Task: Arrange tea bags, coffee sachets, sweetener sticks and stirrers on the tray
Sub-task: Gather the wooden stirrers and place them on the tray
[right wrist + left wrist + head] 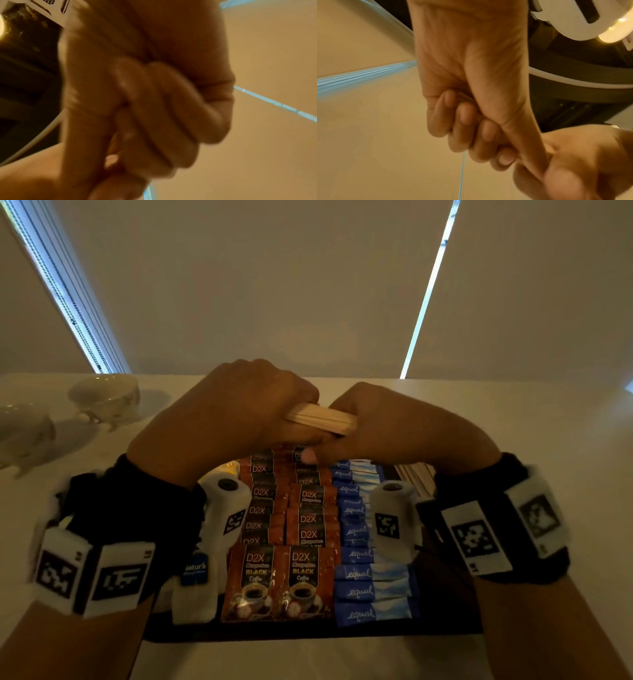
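In the head view, I held a bundle of wooden stirrers (pixel 320 419) in the middle of the frame, above the far part of the dark tray (pixel 308 633). My left hand (pixel 236 412) was wrapped round its left end and my right hand (pixel 387 422) grasped its right end. Below, the tray carried rows of coffee sachets (pixel 277 580) in the centre, blue sweetener sticks (pixel 370 573) to their right, and a tea bag (pixel 195 573) at lower left. Two cups (pixel 106 395) stood on the tabletop (pixel 565 422) at upper left.

I judged the sticks light, thin and stiff, but smooth, so single ones could slide out; a grip round both ends seemed best.

In the left wrist view, my fingers (pixel 464 115) were curled tight; the sticks were hidden.

In the right wrist view, all was blurred, though the fingers (pixel 163 108) looked clenched.
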Available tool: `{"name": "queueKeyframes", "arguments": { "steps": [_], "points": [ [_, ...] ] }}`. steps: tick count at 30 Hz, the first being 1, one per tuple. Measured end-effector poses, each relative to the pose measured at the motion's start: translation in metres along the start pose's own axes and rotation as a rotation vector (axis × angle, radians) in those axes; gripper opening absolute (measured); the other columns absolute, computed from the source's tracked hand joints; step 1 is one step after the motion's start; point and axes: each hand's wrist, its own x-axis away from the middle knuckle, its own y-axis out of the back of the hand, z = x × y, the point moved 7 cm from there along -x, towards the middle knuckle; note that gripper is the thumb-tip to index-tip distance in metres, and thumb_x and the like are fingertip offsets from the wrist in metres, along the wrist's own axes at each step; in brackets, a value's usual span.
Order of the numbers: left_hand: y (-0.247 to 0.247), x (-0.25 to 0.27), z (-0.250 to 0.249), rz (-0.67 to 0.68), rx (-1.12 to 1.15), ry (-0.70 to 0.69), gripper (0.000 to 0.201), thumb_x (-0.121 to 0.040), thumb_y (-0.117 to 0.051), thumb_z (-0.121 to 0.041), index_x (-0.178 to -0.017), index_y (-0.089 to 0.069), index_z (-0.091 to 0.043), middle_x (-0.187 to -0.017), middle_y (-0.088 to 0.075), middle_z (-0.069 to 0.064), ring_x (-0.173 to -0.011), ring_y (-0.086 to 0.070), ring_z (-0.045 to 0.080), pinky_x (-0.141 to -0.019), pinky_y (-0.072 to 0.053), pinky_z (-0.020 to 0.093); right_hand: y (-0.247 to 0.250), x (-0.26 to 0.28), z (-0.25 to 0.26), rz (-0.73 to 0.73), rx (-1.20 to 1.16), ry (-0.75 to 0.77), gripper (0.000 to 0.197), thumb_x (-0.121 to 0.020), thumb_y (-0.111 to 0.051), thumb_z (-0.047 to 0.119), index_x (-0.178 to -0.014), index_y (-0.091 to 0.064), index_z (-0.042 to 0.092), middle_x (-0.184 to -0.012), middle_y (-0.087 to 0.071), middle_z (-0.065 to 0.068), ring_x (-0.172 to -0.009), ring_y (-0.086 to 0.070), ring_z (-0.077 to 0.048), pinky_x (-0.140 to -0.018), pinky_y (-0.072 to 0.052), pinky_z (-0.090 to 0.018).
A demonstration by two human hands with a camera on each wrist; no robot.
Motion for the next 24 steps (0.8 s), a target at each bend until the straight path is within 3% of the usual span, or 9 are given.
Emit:
{"name": "queueKeyframes", "arguments": {
  "steps": [3,5,8,10,13,16,19,24],
  "points": [
    [-0.005,0.000,0.009,-0.006,0.061,0.034,0.045,-0.083,-0.047,-0.064,-0.092,-0.064,-0.023,-0.070,-0.056,-0.008,-0.060,-0.049,0.007,-0.057,-0.034,0.022,0.003,-0.009,0.004,-0.158,0.123,0.047,0.021,-0.078,-0.073,0.030,-0.070,-0.065,0.013,-0.054,-0.052,0.005,-0.046,-0.048,-0.005,-0.048,-0.035,-0.016],
    [-0.018,0.001,0.016,0.113,0.133,0.076,0.040,-0.084,-0.055,-0.056,-0.103,-0.066,-0.023,-0.076,-0.061,-0.007,-0.062,-0.054,0.005,-0.057,-0.038,0.019,0.002,-0.010,0.003,-0.191,0.246,0.051,0.019,-0.081,-0.069,0.031,-0.082,-0.069,0.012,-0.061,-0.055,0.003,-0.051,-0.048,-0.007,-0.055,-0.040,-0.024],
    [-0.035,0.003,0.024,0.270,0.287,0.186,0.028,-0.084,-0.064,-0.042,-0.096,-0.064,-0.017,-0.063,-0.056,-0.006,-0.044,-0.053,0.001,-0.041,-0.037,0.010,0.001,-0.009,0.004,-0.224,0.384,0.043,0.018,-0.083,-0.066,0.033,-0.091,-0.070,0.017,-0.066,-0.055,0.004,-0.060,-0.052,-0.012,-0.062,-0.045,-0.029],
    [-0.031,0.001,0.026,0.213,0.298,0.196,0.025,-0.085,-0.065,-0.036,-0.093,-0.066,-0.012,-0.063,-0.056,-0.005,-0.049,-0.052,0.005,-0.046,-0.035,0.012,0.004,-0.009,0.007,-0.274,0.434,0.046,0.018,-0.085,-0.063,0.034,-0.096,-0.070,0.022,-0.072,-0.056,0.004,-0.066,-0.054,-0.013,-0.065,-0.043,-0.028],
    [-0.016,-0.002,0.022,0.051,0.226,0.158,0.025,-0.088,-0.062,-0.029,-0.106,-0.068,-0.013,-0.070,-0.057,-0.007,-0.060,-0.050,0.009,-0.056,-0.035,0.019,0.013,-0.005,0.010,-0.364,0.447,0.061,0.021,-0.086,-0.061,0.038,-0.094,-0.070,0.021,-0.072,-0.057,0.004,-0.070,-0.059,-0.015,-0.068,-0.046,-0.029],
    [-0.012,-0.006,0.014,-0.004,0.096,0.154,0.026,-0.091,-0.057,-0.032,-0.112,-0.064,-0.019,-0.076,-0.055,-0.007,-0.072,-0.051,0.013,-0.067,-0.036,0.025,0.015,-0.006,0.001,-0.305,0.365,-0.011,0.032,-0.081,-0.063,0.049,-0.083,-0.068,0.018,-0.068,-0.060,0.001,-0.061,-0.058,-0.015,-0.064,-0.049,-0.030],
    [-0.008,-0.008,0.012,-0.060,0.022,0.157,0.022,-0.091,-0.056,-0.034,-0.106,-0.062,-0.020,-0.071,-0.045,-0.009,-0.073,-0.048,0.014,-0.069,-0.036,0.029,0.016,-0.008,-0.008,-0.325,0.257,-0.073,0.030,-0.081,-0.065,0.042,-0.070,-0.064,0.015,-0.058,-0.054,0.002,-0.052,-0.052,-0.011,-0.057,-0.043,-0.027],
    [-0.009,-0.001,0.021,-0.102,-0.029,0.182,0.025,-0.089,-0.057,-0.042,-0.097,-0.063,-0.019,-0.073,-0.050,-0.004,-0.066,-0.049,0.015,-0.064,-0.033,0.027,0.011,-0.008,0.006,-0.496,0.494,-0.032,0.023,-0.091,-0.051,0.037,-0.089,-0.067,0.020,-0.063,-0.043,0.007,-0.064,-0.048,-0.012,-0.060,-0.034,-0.025]
  ]
}}
